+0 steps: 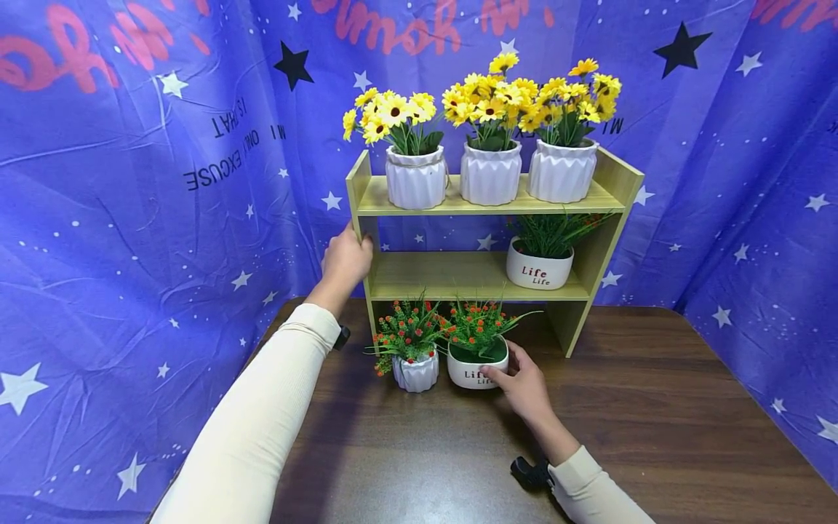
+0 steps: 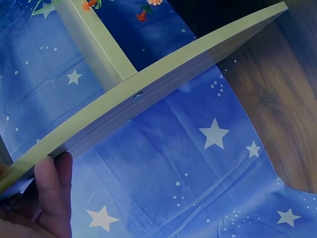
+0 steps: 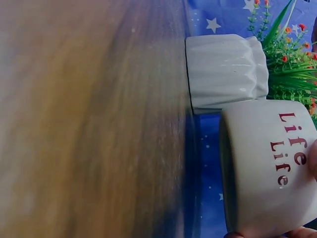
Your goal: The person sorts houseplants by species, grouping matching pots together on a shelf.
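Note:
My left hand (image 1: 347,257) grips the left side panel of a two-tier wooden shelf (image 1: 481,275). In the left wrist view its fingers (image 2: 48,186) lie against the panel's outer face. My right hand (image 1: 526,386) holds a white oval flowerpot (image 1: 463,372) marked "Life", thumb on the front and fingers round the right side. Green grass and small orange-red flowers fill this pot. Blue curtain shows between its base and the tabletop in the right wrist view. Just left of it, a white ribbed flowerpot (image 1: 417,372) with similar red flowers stands on the table.
Three white ribbed pots of yellow flowers (image 1: 491,173) line the top shelf. Another "Life" pot (image 1: 539,268) sits at the right of the middle shelf. The brown wooden table (image 1: 655,407) is bordered by a blue star-patterned curtain (image 1: 131,240).

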Action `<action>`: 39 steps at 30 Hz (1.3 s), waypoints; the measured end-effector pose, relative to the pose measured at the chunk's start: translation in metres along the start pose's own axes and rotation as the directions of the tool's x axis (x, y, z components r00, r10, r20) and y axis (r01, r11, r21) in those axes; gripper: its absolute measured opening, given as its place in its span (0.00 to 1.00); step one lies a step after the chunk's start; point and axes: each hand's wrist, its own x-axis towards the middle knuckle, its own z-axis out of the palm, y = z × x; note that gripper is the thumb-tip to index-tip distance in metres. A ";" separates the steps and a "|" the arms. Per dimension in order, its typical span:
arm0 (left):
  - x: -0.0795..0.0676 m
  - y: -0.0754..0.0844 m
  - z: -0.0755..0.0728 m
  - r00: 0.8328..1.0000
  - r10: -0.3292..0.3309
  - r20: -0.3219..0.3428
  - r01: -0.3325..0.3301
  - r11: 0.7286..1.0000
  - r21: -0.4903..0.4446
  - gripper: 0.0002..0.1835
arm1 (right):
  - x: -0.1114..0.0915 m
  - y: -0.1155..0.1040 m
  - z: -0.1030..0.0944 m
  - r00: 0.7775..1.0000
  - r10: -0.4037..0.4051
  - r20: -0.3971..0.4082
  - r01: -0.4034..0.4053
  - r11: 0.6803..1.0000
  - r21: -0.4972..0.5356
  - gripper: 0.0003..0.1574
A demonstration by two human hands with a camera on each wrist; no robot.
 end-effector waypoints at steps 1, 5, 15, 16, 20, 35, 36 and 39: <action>0.000 0.000 0.000 1.000 0.002 -0.001 -0.002 1.000 0.003 0.16 | -0.001 -0.001 -0.002 1.000 -0.001 0.001 0.001 1.000 -0.003 0.43; 0.000 0.000 0.000 1.000 0.011 -0.009 -0.011 1.000 0.014 0.15 | -0.006 -0.004 -0.008 1.000 -0.008 0.001 0.008 1.000 -0.028 0.43; 0.001 -0.002 0.001 1.000 0.013 -0.004 -0.013 1.000 0.006 0.15 | -0.016 -0.015 -0.020 1.000 -0.021 0.001 0.021 0.996 -0.082 0.44; 0.001 -0.002 0.001 1.000 0.013 -0.003 -0.013 1.000 0.004 0.15 | -0.017 -0.016 -0.021 1.000 -0.026 0.001 0.026 0.996 -0.081 0.44; 0.001 -0.002 0.001 1.000 0.013 -0.003 -0.013 1.000 0.000 0.14 | -0.021 -0.025 -0.025 0.999 -0.041 -0.004 0.041 0.998 -0.053 0.44; 0.001 -0.001 -0.001 1.000 0.006 -0.003 -0.006 1.000 -0.002 0.14 | -0.027 -0.064 -0.038 0.995 -0.086 -0.040 0.087 0.996 0.015 0.43; 0.001 -0.001 0.000 1.000 0.006 -0.003 -0.006 1.000 -0.002 0.14 | -0.026 -0.066 -0.039 0.995 -0.090 -0.044 0.091 0.996 0.021 0.43; 0.000 -0.001 0.000 1.000 0.003 0.002 -0.003 1.000 -0.004 0.13 | -0.023 -0.070 -0.041 0.992 -0.114 -0.052 0.116 0.993 0.036 0.42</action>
